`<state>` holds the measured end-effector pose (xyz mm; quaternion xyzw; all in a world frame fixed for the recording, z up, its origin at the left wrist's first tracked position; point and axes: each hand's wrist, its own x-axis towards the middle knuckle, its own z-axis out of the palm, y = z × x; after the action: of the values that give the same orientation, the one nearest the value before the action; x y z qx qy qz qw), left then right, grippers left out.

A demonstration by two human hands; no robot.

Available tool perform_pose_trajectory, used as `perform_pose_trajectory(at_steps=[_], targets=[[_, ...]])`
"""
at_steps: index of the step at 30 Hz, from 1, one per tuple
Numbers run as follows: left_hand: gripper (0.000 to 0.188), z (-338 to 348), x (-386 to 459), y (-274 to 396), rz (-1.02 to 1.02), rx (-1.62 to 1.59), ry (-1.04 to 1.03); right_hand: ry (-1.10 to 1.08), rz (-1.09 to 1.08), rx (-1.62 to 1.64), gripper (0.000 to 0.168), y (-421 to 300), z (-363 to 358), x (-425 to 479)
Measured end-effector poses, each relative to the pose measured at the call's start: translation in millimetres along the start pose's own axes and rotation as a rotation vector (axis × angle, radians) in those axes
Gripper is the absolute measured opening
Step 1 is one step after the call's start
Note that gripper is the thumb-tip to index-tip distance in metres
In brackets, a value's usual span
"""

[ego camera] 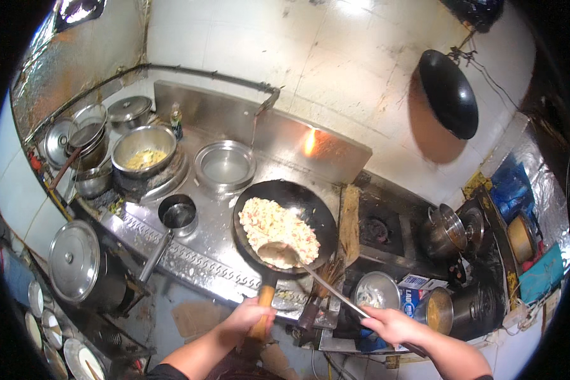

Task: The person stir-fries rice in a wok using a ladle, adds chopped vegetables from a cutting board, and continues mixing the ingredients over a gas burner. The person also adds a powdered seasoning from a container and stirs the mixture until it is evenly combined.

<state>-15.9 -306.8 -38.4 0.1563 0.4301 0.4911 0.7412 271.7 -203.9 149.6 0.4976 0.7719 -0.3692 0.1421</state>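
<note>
My left hand [252, 315] grips the wooden handle [266, 295] of a black wok [319, 205] over the steel stove top. Inside the wok lies a heap of fried rice [280, 223] with pink and yellow bits, mostly on the left side of the bowl. My right hand [393, 325] is closed around the long metal shaft of a wok ladle [330, 287]. The ladle's bowl [278, 252] rests against the near edge of the rice. To the wok's left stand a steel basin of water [225, 184] and a dark saucepan [178, 216] with a long handle.
A steel bowl [160, 137] with yellow food stands back left, near a strainer [86, 135] and lidded pots. A large lidded pot [73, 261] is at the left. A bamboo brush [330, 275], a steel bowl [377, 290] and a gas burner [377, 230] are at the right. Another wok [449, 95] hangs on the wall.
</note>
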Motion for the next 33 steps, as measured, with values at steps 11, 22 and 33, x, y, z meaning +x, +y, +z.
perform_pose_trajectory(at_steps=[11, 22, 33], targets=[[0.011, 21, 8, -1, 0.03, -0.082, -0.001, 0.165, 0.073, -0.394, 0.051, 26, 61, 44], [0.018, 9, -4, -16, -0.008, 0.043, 0.075, 0.025, -0.016, -0.218, 0.036, 5, -15, -21], [0.011, 28, 5, -30, -0.047, 0.074, 0.082, 0.249, 0.098, -0.483, 0.05, 30, 45, 54]])
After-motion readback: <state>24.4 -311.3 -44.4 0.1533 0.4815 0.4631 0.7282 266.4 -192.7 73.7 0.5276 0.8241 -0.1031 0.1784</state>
